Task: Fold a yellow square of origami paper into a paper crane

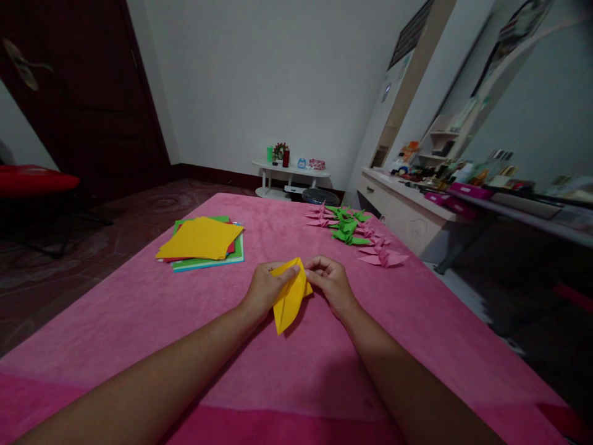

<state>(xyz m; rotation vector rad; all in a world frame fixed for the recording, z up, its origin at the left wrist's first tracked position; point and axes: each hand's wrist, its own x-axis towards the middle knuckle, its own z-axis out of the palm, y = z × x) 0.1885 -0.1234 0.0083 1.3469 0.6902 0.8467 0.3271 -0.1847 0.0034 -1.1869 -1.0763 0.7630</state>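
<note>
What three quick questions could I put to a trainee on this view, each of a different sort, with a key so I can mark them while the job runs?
1. Multiple choice: what colour is the folded sheet in the left hand?
A) green
B) pink
C) yellow

2. True or false: the paper stack lies to the left of the folded sheet.

3. Fill the gap: the paper figures, which lie farther out than the right hand, are pink and ____.

Key:
1. C
2. True
3. green
</note>
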